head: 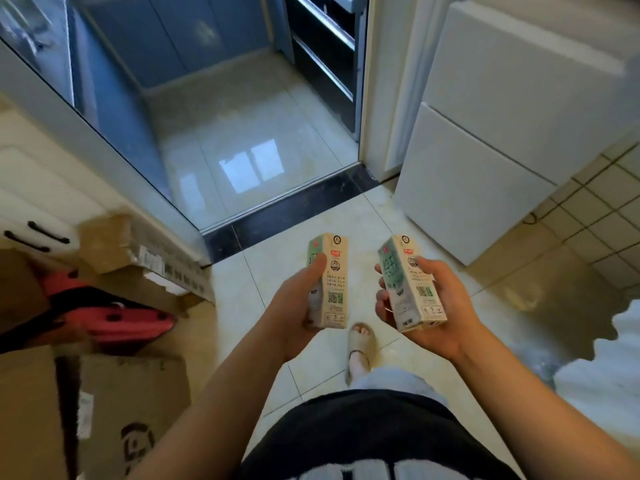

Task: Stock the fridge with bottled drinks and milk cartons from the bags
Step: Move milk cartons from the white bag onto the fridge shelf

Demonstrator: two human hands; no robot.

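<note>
My left hand [298, 303] grips a small cream and green milk carton [333, 282], thumb across its front, holding it upright above the tiled floor. My right hand [440, 306] holds a second carton of the same kind [412, 285], tilted a little to the left, with fingers curled round its side. The white fridge [491, 143] stands at the right, ahead of my right hand, with both of its doors closed. The two cartons are apart, about a hand's width between them.
Cardboard boxes [131, 403] and a red and black bag [114, 313] crowd the floor at the left. A white drawer cabinet [38, 209] is behind them. An open doorway with a dark threshold [287, 213] leads to a kitchen ahead. My slippered foot [360, 344] is on the tiles.
</note>
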